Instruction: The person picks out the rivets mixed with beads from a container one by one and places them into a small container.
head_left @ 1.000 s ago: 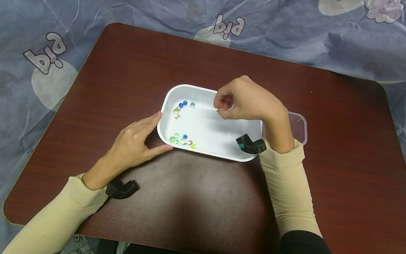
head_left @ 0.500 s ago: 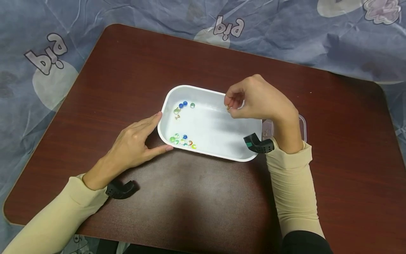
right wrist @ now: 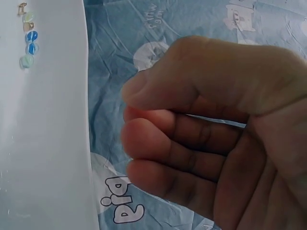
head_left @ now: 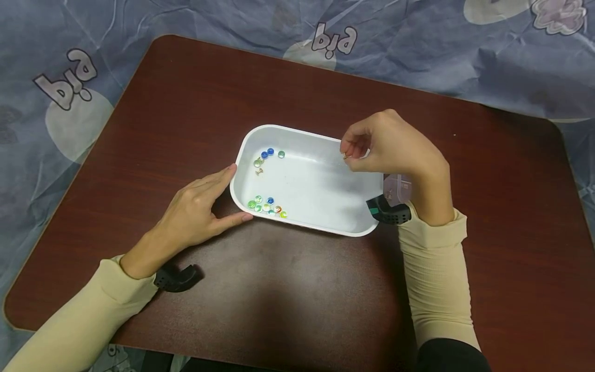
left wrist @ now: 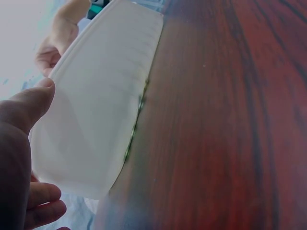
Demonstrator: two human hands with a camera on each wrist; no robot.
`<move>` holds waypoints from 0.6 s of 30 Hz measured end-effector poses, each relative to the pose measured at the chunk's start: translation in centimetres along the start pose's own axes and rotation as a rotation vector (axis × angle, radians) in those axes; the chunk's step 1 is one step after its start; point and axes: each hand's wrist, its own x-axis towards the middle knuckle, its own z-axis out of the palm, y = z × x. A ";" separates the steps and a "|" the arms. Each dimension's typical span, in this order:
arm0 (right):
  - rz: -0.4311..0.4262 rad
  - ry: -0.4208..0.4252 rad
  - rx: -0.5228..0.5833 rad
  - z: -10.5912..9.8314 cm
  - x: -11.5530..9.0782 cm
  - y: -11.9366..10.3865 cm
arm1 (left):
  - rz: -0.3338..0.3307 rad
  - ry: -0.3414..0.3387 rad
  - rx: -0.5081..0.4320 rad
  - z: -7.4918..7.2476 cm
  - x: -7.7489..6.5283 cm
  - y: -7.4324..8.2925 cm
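A white tray (head_left: 316,225) lies on the table, with glass marbles (head_left: 267,205) in two groups at its left end. A small gold piece (head_left: 259,171), shaped like a push pin, lies beside the upper group. My left hand (head_left: 192,204) rests against the tray's left end, thumb at the near corner and straight fingers along the side. Over the tray's far right part, my right hand (head_left: 392,144) pinches another gold push pin (head_left: 345,155) between thumb and fingertips. That pin is hidden behind the thumb (right wrist: 144,91) in the right wrist view.
A clear plastic box (head_left: 397,188) with small gold pieces stands right of the tray, partly covered by the right wrist. Black wrist cameras (head_left: 390,211) stick out from both cuffs. Patterned blue cloth (head_left: 409,46) lies beyond the brown table (head_left: 223,88).
My right hand has moved to the right over the tray with the gold push pin in its pinch, now hiding more of the clear box. The left hand and tray have stayed put.
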 end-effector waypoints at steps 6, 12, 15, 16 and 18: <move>0.018 0.014 -0.011 -0.2 -0.6 0.3 | -0.003 -0.004 -0.001 0.0 0.0 0.1; 0.038 0.033 -0.023 -0.5 -0.9 0.6 | -0.005 -0.003 -0.002 0.0 0.0 0.1; 0.061 0.036 -0.011 -0.8 -1.2 0.5 | -0.009 -0.005 -0.001 0.0 0.0 0.1; 0.066 0.037 -0.007 -0.8 -1.3 0.5 | -0.009 -0.005 -0.001 0.0 0.0 0.1; 0.079 0.035 -0.002 -1.0 -1.6 0.5 | -0.013 -0.008 -0.001 0.0 0.0 0.2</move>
